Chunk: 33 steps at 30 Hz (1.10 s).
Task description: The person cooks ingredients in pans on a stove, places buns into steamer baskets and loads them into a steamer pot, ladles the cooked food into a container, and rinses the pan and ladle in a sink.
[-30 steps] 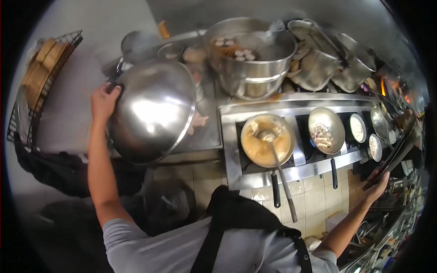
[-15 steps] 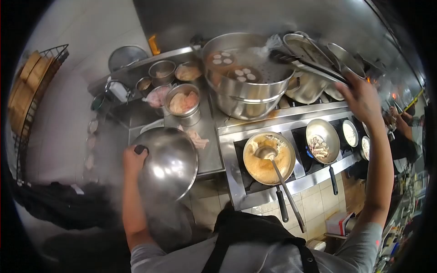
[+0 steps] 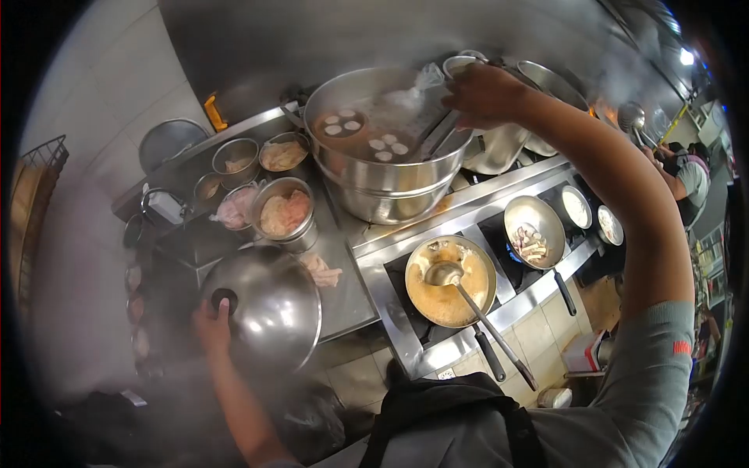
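My left hand grips the dark knob of a large domed steel lid, tilted at the left beside the counter. My right hand is closed on a pair of tongs, which point down into a big steaming steel pot. Inside the pot sit a round brown holder and a second holder, each with several pale round pieces. A crumpled clear plastic bag shows by the pot's far rim. The tong tips are partly lost in steam, so I cannot tell if they touch anything.
A pan of light brown sauce with a ladle stands on the front burner. Another frying pan holds sliced pieces. Steel tins of raw meat crowd the left counter. Another person stands far right.
My right hand has moved left and over the pot, and the tongs now dip into it instead of being above its right rim. My left hand still holds the lid.
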Each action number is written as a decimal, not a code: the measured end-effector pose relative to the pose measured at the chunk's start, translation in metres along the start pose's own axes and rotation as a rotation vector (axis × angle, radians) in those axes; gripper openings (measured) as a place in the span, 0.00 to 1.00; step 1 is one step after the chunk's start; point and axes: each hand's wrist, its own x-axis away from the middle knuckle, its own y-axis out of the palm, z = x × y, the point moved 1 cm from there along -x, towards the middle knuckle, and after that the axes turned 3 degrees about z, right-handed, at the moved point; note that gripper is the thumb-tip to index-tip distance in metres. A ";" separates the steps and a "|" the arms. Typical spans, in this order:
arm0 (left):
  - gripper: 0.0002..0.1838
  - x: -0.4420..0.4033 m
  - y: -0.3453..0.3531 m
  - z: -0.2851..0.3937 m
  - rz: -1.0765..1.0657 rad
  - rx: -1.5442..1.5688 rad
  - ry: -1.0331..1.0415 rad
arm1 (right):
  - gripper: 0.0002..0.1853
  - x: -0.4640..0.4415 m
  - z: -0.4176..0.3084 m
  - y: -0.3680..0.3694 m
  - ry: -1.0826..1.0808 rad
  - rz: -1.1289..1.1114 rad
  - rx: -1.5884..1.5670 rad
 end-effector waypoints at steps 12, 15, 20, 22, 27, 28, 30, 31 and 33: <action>0.14 0.094 0.040 0.102 -0.255 0.624 0.307 | 0.17 0.000 -0.017 0.017 0.061 0.077 -0.103; 0.15 0.111 0.062 0.145 -0.369 0.805 0.412 | 0.14 0.022 -0.008 0.010 0.132 0.160 -0.103; 0.19 0.131 0.081 0.231 -0.565 0.978 0.426 | 0.13 0.099 0.014 -0.037 0.270 0.265 -0.055; 0.20 0.146 0.087 0.265 -0.657 1.035 0.474 | 0.15 0.147 0.012 -0.073 0.434 0.103 -0.038; 0.21 0.218 0.096 0.332 -0.869 1.041 0.586 | 0.17 0.311 -0.021 -0.132 0.593 -0.122 0.081; 0.22 0.234 0.103 0.335 -0.950 1.033 0.609 | 0.16 0.345 -0.031 -0.134 0.649 -0.221 0.068; 0.22 0.276 0.122 0.341 -1.116 1.003 0.647 | 0.17 0.419 -0.062 -0.179 0.672 -0.327 -0.210; 0.22 0.300 0.130 0.344 -1.191 0.997 0.690 | 0.17 0.452 -0.080 -0.187 0.791 -0.408 -0.233; 0.21 0.346 0.144 0.348 -1.345 0.969 0.734 | 0.19 0.492 -0.115 -0.202 0.975 -0.858 -0.083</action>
